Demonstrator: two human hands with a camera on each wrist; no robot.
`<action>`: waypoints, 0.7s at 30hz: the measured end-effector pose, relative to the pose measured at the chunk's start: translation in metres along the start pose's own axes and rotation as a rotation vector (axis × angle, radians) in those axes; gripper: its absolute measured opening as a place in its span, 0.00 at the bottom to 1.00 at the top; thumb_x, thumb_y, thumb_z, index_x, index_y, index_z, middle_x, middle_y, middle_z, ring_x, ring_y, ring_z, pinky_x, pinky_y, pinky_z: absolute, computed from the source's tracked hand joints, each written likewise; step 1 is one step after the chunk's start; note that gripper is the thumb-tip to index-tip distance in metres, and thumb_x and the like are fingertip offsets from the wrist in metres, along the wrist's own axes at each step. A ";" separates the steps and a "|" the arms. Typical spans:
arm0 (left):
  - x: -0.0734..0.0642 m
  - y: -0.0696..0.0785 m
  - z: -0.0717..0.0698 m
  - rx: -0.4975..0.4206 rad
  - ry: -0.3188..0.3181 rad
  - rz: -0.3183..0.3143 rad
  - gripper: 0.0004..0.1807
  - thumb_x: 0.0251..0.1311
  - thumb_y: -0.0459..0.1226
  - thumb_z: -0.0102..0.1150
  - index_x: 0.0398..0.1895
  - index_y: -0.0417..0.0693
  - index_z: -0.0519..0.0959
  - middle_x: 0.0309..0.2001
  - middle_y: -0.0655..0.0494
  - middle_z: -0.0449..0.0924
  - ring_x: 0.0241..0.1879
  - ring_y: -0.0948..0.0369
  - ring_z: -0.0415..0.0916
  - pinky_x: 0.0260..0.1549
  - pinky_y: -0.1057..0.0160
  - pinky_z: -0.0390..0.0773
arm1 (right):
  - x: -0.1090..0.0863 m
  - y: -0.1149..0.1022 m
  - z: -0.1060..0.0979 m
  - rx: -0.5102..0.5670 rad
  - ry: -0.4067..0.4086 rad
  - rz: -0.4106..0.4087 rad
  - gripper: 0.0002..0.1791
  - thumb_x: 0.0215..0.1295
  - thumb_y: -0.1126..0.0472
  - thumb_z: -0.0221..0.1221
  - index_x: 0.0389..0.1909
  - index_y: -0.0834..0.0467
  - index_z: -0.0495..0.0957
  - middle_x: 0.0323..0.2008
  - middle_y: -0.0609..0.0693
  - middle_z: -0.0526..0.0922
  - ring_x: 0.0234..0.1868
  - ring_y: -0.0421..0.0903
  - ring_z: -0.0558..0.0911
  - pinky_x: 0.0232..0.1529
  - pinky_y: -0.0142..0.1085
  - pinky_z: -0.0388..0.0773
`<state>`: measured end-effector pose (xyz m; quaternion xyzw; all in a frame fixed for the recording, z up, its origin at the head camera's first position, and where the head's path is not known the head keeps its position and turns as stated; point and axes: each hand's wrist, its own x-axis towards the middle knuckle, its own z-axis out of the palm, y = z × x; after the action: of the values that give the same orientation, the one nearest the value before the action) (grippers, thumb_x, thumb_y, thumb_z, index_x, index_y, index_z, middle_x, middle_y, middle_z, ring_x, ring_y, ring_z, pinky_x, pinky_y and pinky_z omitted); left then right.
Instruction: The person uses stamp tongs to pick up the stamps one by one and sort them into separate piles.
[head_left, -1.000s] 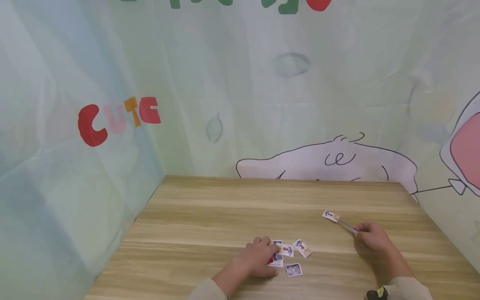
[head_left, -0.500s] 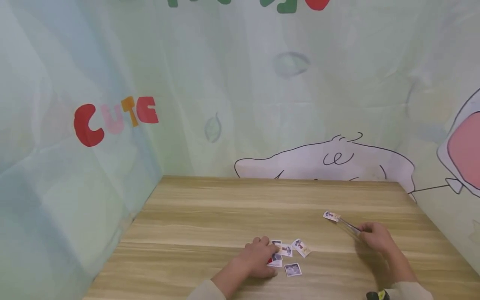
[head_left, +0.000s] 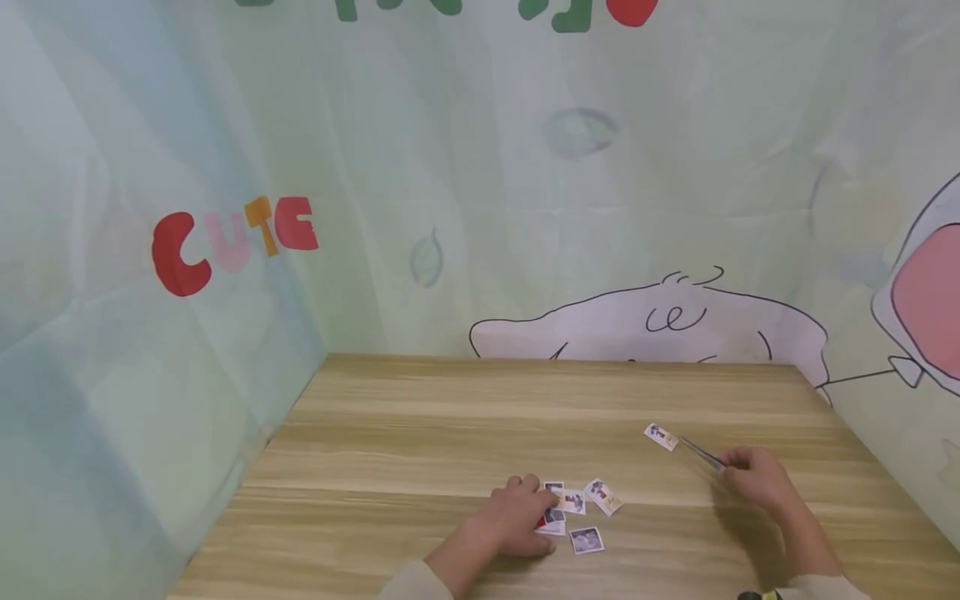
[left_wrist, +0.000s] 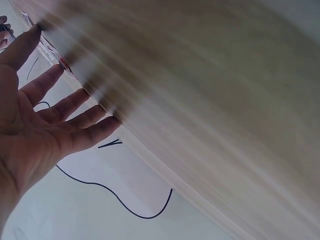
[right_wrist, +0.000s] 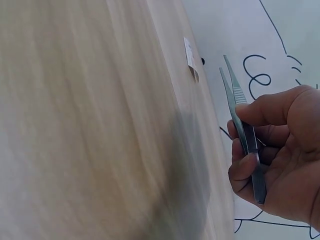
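My right hand (head_left: 759,483) holds metal tweezers (right_wrist: 242,125) between thumb and fingers. Their tips are parted, with nothing between them, just right of a small stamp-like picture (head_left: 662,437) on the wooden table. One end of that picture curls up a little in the right wrist view. On the left, my left hand (head_left: 517,515) rests its spread fingertips on the tabletop, at the edge of a small overlapping group of similar pictures (head_left: 573,501). Its thumb and fingers are spread in the left wrist view. Part of the group is hidden under this hand.
Beside the group lie a tilted colour picture (head_left: 603,497) and a grey picture (head_left: 587,540). The wooden table (head_left: 450,417) runs back to a printed cloth backdrop (head_left: 480,208), which also hangs along the left and right sides.
The tweezers have let go of the far picture, and their tips have drawn back slightly to the right. That picture has settled lower onto the table. The left hand stays in place.
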<state>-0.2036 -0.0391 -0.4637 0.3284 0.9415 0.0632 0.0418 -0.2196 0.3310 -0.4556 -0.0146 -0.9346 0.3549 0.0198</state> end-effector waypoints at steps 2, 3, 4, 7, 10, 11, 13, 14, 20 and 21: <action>0.000 -0.001 0.000 -0.004 0.001 0.000 0.31 0.44 0.53 0.65 0.55 0.55 0.75 0.40 0.57 0.68 0.38 0.61 0.65 0.33 0.62 0.71 | -0.002 -0.001 0.002 0.016 0.001 -0.011 0.12 0.53 0.71 0.56 0.37 0.75 0.75 0.32 0.58 0.79 0.33 0.50 0.74 0.33 0.40 0.71; 0.000 -0.001 0.001 -0.005 0.002 0.000 0.31 0.44 0.53 0.65 0.55 0.55 0.75 0.40 0.57 0.69 0.38 0.60 0.65 0.33 0.62 0.71 | -0.003 -0.002 0.003 0.026 0.001 -0.014 0.12 0.52 0.71 0.56 0.37 0.75 0.75 0.32 0.58 0.79 0.33 0.50 0.74 0.34 0.40 0.71; 0.001 -0.002 0.001 -0.004 0.003 0.001 0.31 0.44 0.53 0.65 0.55 0.55 0.75 0.40 0.57 0.69 0.38 0.61 0.65 0.33 0.62 0.71 | -0.004 -0.002 0.004 0.042 -0.004 -0.015 0.13 0.52 0.71 0.56 0.38 0.76 0.75 0.31 0.58 0.79 0.33 0.49 0.74 0.33 0.40 0.71; 0.001 -0.003 0.002 -0.005 0.003 0.007 0.31 0.45 0.53 0.65 0.54 0.54 0.75 0.40 0.57 0.69 0.37 0.61 0.65 0.32 0.62 0.71 | -0.007 -0.005 0.008 0.071 -0.020 -0.020 0.12 0.52 0.72 0.57 0.37 0.75 0.75 0.31 0.56 0.79 0.32 0.48 0.74 0.33 0.38 0.72; 0.002 -0.004 0.002 -0.001 0.014 0.016 0.30 0.45 0.53 0.65 0.53 0.53 0.76 0.38 0.58 0.68 0.36 0.61 0.64 0.30 0.63 0.71 | -0.009 -0.008 0.011 0.093 -0.038 -0.033 0.12 0.51 0.72 0.57 0.37 0.75 0.76 0.30 0.56 0.79 0.32 0.48 0.75 0.32 0.38 0.72; 0.002 -0.004 0.002 0.001 0.018 0.019 0.29 0.45 0.53 0.65 0.52 0.53 0.76 0.37 0.58 0.68 0.35 0.62 0.64 0.29 0.64 0.70 | -0.009 -0.009 0.012 0.096 -0.044 -0.040 0.12 0.52 0.72 0.57 0.37 0.75 0.76 0.30 0.56 0.79 0.32 0.48 0.75 0.32 0.38 0.72; 0.002 -0.004 0.002 0.005 0.024 0.024 0.28 0.45 0.52 0.65 0.51 0.52 0.76 0.36 0.58 0.67 0.34 0.62 0.64 0.28 0.65 0.69 | -0.011 -0.010 0.014 0.105 -0.059 -0.051 0.11 0.52 0.73 0.57 0.37 0.75 0.76 0.31 0.56 0.79 0.32 0.48 0.75 0.33 0.38 0.73; 0.002 -0.004 0.003 0.004 0.024 0.025 0.28 0.45 0.52 0.65 0.50 0.52 0.76 0.36 0.58 0.67 0.34 0.62 0.64 0.27 0.65 0.69 | -0.012 -0.011 0.015 0.115 -0.069 -0.052 0.11 0.53 0.73 0.57 0.37 0.75 0.76 0.31 0.56 0.79 0.32 0.48 0.75 0.33 0.37 0.73; 0.002 -0.004 0.002 0.000 0.011 0.018 0.28 0.46 0.51 0.65 0.51 0.52 0.76 0.37 0.58 0.68 0.35 0.62 0.64 0.29 0.64 0.70 | -0.016 -0.017 0.019 0.128 -0.081 -0.078 0.11 0.53 0.73 0.57 0.38 0.74 0.76 0.32 0.56 0.80 0.33 0.48 0.76 0.35 0.37 0.74; 0.002 -0.004 0.002 0.003 0.012 0.016 0.28 0.46 0.51 0.65 0.51 0.52 0.76 0.38 0.58 0.69 0.35 0.62 0.64 0.30 0.64 0.70 | -0.016 -0.018 0.019 0.126 -0.077 -0.081 0.11 0.53 0.72 0.57 0.38 0.74 0.76 0.32 0.56 0.80 0.33 0.48 0.76 0.35 0.37 0.74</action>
<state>-0.2074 -0.0404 -0.4663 0.3354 0.9392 0.0641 0.0351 -0.2047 0.3043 -0.4582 0.0383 -0.9102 0.4124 -0.0010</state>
